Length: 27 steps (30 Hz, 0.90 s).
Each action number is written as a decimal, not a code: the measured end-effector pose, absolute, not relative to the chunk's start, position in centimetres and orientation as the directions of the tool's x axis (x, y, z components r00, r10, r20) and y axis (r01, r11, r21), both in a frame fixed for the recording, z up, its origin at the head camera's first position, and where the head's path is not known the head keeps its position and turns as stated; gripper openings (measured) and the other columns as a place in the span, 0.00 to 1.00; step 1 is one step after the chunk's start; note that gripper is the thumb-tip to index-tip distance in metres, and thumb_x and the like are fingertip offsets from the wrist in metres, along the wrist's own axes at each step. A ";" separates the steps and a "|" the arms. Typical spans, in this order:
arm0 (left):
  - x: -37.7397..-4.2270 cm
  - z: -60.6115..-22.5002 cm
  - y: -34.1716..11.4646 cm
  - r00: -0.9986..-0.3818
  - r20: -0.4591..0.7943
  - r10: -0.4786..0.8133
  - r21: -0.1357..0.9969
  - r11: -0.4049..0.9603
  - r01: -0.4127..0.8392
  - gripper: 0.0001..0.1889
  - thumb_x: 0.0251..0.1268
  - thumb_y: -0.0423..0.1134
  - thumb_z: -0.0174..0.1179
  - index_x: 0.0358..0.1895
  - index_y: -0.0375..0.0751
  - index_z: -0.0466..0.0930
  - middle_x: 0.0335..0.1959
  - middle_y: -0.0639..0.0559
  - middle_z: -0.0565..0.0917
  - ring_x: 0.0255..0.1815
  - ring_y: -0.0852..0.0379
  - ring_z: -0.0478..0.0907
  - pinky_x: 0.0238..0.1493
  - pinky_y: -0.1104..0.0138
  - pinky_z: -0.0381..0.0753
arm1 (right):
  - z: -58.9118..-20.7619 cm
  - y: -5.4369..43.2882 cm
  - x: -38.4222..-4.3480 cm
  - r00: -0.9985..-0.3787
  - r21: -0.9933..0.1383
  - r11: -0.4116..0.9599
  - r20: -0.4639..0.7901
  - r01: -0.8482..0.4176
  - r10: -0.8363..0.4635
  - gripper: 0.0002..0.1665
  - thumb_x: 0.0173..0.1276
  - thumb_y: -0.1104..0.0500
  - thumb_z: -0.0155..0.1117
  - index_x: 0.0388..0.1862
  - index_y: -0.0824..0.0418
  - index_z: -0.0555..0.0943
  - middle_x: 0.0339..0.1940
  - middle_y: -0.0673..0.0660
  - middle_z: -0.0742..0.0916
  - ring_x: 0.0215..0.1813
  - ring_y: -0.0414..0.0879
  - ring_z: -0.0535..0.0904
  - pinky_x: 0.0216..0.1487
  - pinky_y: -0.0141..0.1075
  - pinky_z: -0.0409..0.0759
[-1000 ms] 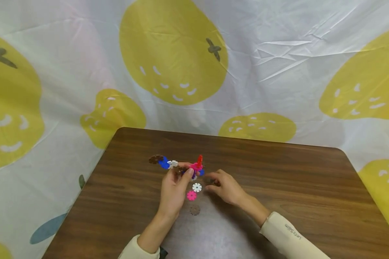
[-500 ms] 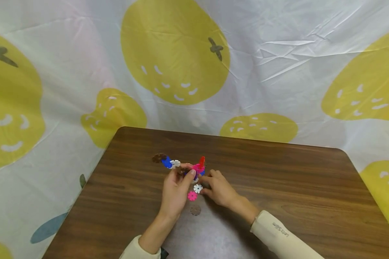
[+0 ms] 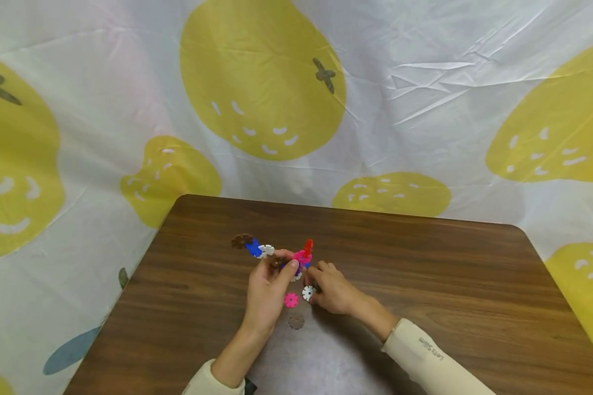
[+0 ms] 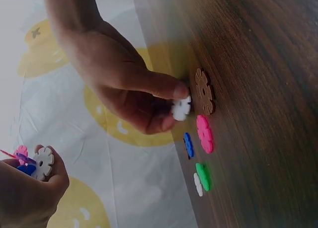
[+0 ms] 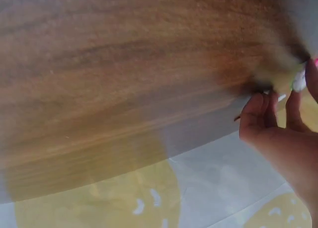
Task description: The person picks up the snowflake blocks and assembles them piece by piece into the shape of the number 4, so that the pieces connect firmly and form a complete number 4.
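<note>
In the head view my left hand (image 3: 267, 288) grips a chain of joined notched plastic discs (image 3: 254, 248), brown, blue and white at its left end. Pink and red discs (image 3: 303, 253) stick up past the thumb; the fingers hide the chain's middle. Just to the right, my right hand (image 3: 337, 291) pinches a single white notched disc (image 3: 308, 293) between thumb and fingers. The left wrist view shows this white disc (image 4: 182, 108) close over the table, and the held chain (image 4: 42, 163) at lower left. The right wrist view catches only part of the white disc (image 5: 299, 80).
On the brown wooden table (image 3: 425, 263) lie a pink disc (image 3: 291, 300) and a brown disc (image 3: 296, 321), near the hands. Green (image 4: 202, 177), blue (image 4: 188, 145) and white (image 4: 198, 184) discs lie farther along in the left wrist view. A fruit-patterned cloth (image 3: 400, 109) hangs behind.
My right hand has moved left to the white disc and taken hold of it; the disc has shifted slightly right. My left hand keeps the chain almost in place.
</note>
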<state>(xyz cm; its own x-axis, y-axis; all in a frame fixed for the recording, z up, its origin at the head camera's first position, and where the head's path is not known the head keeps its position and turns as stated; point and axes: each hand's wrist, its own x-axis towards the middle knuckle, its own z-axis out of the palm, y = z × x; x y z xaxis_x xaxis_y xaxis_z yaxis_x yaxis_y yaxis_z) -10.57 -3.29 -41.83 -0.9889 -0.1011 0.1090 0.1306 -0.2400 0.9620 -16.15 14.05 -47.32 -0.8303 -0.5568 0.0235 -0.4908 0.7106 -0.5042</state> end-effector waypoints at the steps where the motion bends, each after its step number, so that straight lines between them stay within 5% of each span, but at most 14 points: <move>1: -10.5 -41.9 -3.3 -0.989 0.108 -0.103 0.961 -0.245 0.131 0.11 0.70 0.24 0.59 0.53 0.24 0.77 0.48 0.47 0.83 0.46 0.66 0.81 0.52 0.75 0.80 | -47.2 14.2 -16.1 -0.840 -0.523 0.711 0.016 -0.470 -0.543 0.13 0.60 0.66 0.75 0.41 0.61 0.79 0.34 0.53 0.80 0.39 0.46 0.71 0.43 0.37 0.69; 6: -10.3 -42.0 -3.2 -0.988 0.115 -0.103 0.954 -0.265 0.139 0.12 0.68 0.24 0.62 0.52 0.23 0.77 0.45 0.50 0.83 0.43 0.66 0.82 0.51 0.74 0.82 | -46.4 15.4 -15.6 -0.885 -0.603 0.710 -0.012 -0.365 -0.465 0.10 0.65 0.67 0.70 0.37 0.60 0.76 0.24 0.49 0.81 0.28 0.39 0.72 0.30 0.31 0.71; 13: -10.4 -41.8 -3.0 -0.988 0.136 -0.070 0.952 -0.268 0.150 0.10 0.68 0.27 0.65 0.50 0.28 0.81 0.39 0.52 0.86 0.40 0.58 0.86 0.46 0.71 0.84 | -42.6 16.9 -14.4 -0.920 -0.659 0.679 0.053 -0.324 -0.388 0.08 0.71 0.64 0.68 0.41 0.60 0.76 0.31 0.54 0.89 0.32 0.39 0.80 0.33 0.32 0.77; 27: -10.1 -41.8 -2.9 -0.982 0.169 -0.082 0.969 -0.171 0.181 0.08 0.68 0.29 0.66 0.48 0.32 0.83 0.35 0.53 0.87 0.37 0.63 0.82 0.43 0.73 0.81 | -36.8 17.8 -12.2 -0.923 -0.707 0.595 0.293 -0.384 -0.248 0.10 0.74 0.61 0.66 0.51 0.54 0.78 0.30 0.49 0.90 0.32 0.39 0.85 0.36 0.33 0.84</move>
